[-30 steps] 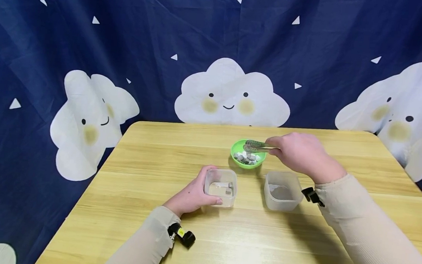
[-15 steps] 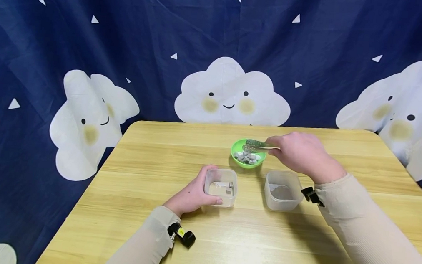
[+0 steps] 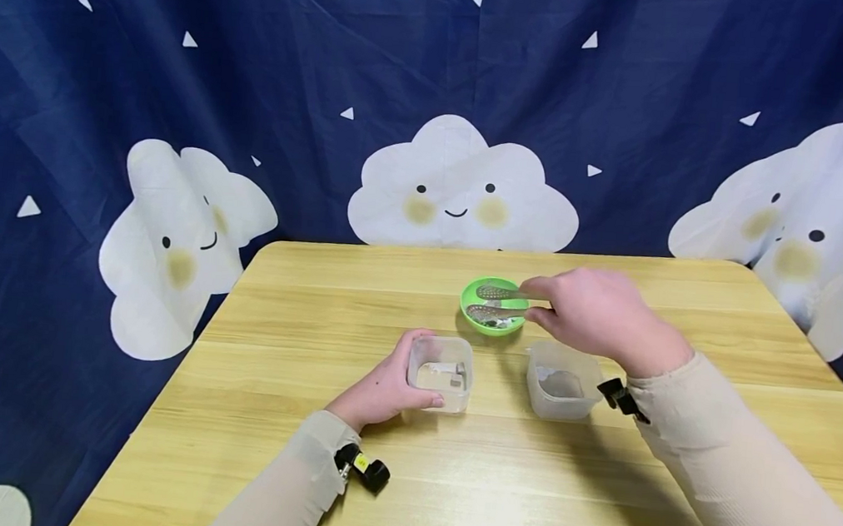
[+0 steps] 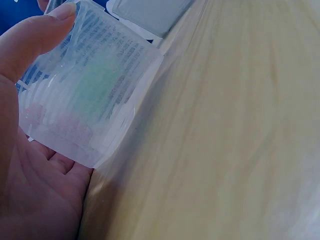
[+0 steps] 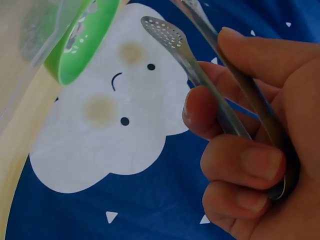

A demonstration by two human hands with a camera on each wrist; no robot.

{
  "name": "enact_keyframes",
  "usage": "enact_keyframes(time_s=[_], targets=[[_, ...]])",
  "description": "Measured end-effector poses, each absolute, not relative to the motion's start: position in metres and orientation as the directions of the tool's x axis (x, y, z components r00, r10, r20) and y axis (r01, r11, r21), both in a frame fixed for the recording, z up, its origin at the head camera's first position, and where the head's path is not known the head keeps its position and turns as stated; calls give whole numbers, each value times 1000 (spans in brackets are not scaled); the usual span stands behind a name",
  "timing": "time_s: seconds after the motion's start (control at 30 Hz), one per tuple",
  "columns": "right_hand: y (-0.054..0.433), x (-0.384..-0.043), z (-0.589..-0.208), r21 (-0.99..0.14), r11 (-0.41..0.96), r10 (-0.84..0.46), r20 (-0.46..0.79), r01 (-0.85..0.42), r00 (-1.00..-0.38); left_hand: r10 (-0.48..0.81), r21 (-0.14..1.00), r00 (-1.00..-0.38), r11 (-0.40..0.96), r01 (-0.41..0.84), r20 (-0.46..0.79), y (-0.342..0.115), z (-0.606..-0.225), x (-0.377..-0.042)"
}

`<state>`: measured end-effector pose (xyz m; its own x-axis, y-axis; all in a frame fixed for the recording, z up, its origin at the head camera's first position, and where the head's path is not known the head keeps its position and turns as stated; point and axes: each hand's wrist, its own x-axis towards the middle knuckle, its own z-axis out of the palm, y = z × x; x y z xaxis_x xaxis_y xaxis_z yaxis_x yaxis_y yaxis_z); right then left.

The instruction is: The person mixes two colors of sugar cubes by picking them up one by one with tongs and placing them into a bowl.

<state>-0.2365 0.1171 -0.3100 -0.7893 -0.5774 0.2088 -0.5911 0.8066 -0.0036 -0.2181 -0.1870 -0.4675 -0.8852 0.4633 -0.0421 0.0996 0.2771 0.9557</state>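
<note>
My right hand (image 3: 590, 315) holds metal tongs (image 5: 200, 75) with perforated tips, its fingers curled round the handle. Over the green bowl (image 3: 469, 317) the two tong tips stand apart; in the head view they partly hide the grey and white pieces (image 3: 491, 323) inside it. My left hand (image 3: 391, 386) grips a clear plastic container (image 3: 458, 400) from its left side, thumb along the near wall. A few small grey pieces (image 3: 456, 379) lie on that container's bottom. The left wrist view shows the thumb and fingers round the container's wall (image 4: 100, 90).
A second clear plastic container (image 3: 563, 407) stands on the wooden table (image 3: 492, 486) below my right wrist, right of the held one. Behind the table's far edge hangs a dark blue curtain (image 3: 319, 54) with white clouds.
The tong tips have spread apart, and the right hand has shifted slightly left and down over the bowl. My left hand and its container have stayed in place.
</note>
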Motion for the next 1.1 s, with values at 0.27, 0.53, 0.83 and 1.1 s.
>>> enact_keyframes(time_s=[0.27,0.53,0.83,1.1], targets=[[106,-228,-305,-15,732,-665,202,-681,-719,461,953,-886,289,94,-52,-187,-467,-218],[89,-222,-310,-16,625,-773,119,-780,-623,459,948,-887,300,105,-47,-187,-466,-217],[70,-216,-313,11,654,-757,4,-756,-654,473,953,-879,286,98,-51,-188,-467,-218],[57,-214,-318,63,671,-738,-37,-739,-674,477,950,-878,288,118,-36,-189,-467,-218]])
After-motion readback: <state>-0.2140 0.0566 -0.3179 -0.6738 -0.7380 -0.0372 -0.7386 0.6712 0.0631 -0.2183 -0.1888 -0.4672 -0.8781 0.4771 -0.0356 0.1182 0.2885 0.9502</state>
